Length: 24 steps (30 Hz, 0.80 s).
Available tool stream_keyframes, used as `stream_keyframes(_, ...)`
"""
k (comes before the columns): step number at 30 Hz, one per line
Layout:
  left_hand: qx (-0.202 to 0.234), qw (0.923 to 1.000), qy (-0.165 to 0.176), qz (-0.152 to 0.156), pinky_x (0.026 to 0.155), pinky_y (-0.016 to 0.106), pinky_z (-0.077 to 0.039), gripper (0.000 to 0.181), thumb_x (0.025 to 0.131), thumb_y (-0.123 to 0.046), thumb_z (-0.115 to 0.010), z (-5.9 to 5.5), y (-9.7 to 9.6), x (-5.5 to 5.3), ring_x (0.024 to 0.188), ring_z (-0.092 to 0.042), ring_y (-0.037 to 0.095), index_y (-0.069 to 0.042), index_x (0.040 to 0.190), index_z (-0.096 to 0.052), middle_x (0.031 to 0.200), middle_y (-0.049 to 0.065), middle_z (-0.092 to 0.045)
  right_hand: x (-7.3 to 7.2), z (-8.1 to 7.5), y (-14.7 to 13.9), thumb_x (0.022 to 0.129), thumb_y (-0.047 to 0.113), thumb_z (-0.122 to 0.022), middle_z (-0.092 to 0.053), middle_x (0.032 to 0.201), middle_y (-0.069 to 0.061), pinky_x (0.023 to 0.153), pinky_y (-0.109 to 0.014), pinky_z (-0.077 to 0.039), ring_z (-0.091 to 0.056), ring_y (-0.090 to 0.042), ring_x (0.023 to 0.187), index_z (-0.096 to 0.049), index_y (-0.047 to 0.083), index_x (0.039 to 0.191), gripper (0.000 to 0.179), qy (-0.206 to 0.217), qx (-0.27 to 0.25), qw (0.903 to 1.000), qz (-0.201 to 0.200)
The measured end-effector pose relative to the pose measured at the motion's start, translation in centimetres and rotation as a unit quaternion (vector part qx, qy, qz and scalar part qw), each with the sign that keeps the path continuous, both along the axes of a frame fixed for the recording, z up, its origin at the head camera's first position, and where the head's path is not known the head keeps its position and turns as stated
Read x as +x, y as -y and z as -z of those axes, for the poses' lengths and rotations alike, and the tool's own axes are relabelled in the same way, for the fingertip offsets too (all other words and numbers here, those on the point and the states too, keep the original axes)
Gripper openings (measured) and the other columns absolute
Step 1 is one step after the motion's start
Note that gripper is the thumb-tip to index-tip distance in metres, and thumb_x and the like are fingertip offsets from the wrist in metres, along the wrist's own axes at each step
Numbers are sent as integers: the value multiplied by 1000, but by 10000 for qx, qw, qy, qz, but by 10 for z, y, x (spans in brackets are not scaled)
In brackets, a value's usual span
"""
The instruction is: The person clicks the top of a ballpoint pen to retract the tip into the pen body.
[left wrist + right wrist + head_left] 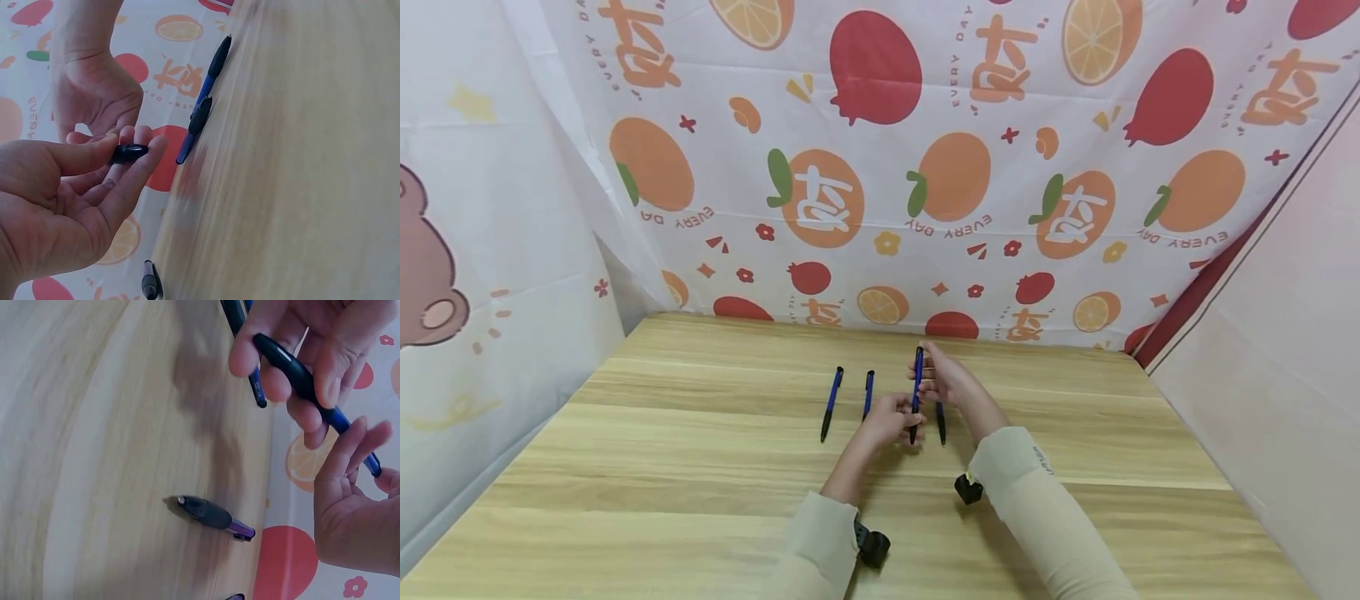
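A blue pen with a black grip (918, 379) stands between my two hands, near the back of the table in the head view. My left hand (886, 421) pinches its black lower part between thumb and fingers. At the blue clip end, my right hand (951, 381) holds it with curled fingers; in the right wrist view those fingers (340, 462) lie around that end. Similar pens lie on the table: one at the left (831, 404), one partly behind my left hand (868, 393), and one below my right hand (941, 423).
The wooden table (700, 492) ends at a fruit-printed curtain (880, 250). A pale wall hanging (512, 250) stands at the left and a plain white panel (1277, 333) at the right. Both sleeved wrists wear small black cameras.
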<state>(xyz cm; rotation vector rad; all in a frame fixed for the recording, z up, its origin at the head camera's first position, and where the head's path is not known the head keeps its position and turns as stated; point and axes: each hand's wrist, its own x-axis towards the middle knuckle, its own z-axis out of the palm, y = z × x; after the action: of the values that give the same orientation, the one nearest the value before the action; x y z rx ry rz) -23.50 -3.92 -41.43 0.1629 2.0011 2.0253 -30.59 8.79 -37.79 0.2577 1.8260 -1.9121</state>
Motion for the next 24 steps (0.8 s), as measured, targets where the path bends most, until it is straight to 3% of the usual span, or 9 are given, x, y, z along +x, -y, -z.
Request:
stream_keyframes(9, -117, 9999, -3, 89, 67, 41, -54, 25, 91, 8, -49, -3, 2, 1, 78, -63, 35, 16, 114, -47, 95, 27, -59, 1, -4, -1, 96, 48, -36, -60, 84, -5, 49, -22, -48, -49, -9, 48, -51, -2, 112, 55, 0, -31, 9999, -125)
stream_keyframes(16, 34, 10000, 49, 63, 69, 42, -54, 21, 92, 7, -48, -2, 4, 0, 82, -62, 40, 17, 110, -46, 98, 29, -57, 2, -5, 2, 97, 45, -35, -59, 84, -5, 51, -21, -47, -49, -10, 50, -49, -4, 118, 55, -105, -28, 9997, -198)
stream_keyframes(24, 321, 9994, 107, -80, 70, 42, -54, 32, 91, 7, -48, -3, 4, -1, 79, -63, 37, 16, 121, -40, 103, 31, -58, 1, -3, 6, 94, 19, -42, -54, 109, -15, 56, -20, -49, -49, -10, 58, -51, -7, 120, 38, -260, 80, 9995, -148)
